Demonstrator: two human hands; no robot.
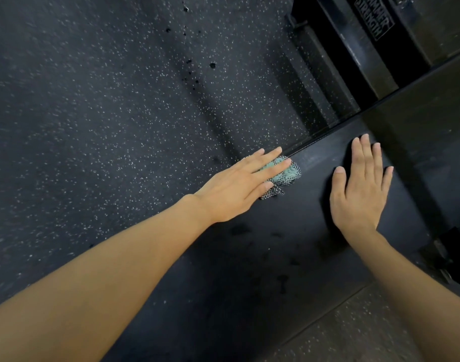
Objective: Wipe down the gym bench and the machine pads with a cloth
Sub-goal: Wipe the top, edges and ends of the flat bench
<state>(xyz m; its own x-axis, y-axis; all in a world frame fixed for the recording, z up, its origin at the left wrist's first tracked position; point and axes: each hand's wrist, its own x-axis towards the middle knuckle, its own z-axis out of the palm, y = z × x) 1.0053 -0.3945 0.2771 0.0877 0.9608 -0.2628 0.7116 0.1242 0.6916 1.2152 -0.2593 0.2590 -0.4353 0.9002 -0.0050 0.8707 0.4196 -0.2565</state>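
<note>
A black padded gym bench (262,246) runs from the lower middle up to the right. A small cloth (288,175), teal with a black-and-white checked border, lies on the bench near its left edge. My left hand (239,186) presses flat on the cloth with straight fingers; most of the cloth is under them. My right hand (362,184) rests flat on the bench pad to the right, fingers straight and spread, holding nothing. Dark wet patches show on the pad below the hands.
Dark speckled rubber floor (93,113) fills the left side and shows again at the lower right. A black machine frame (364,43) with a white label stands at the top right. A second dark pad (427,121) adjoins the bench on the right.
</note>
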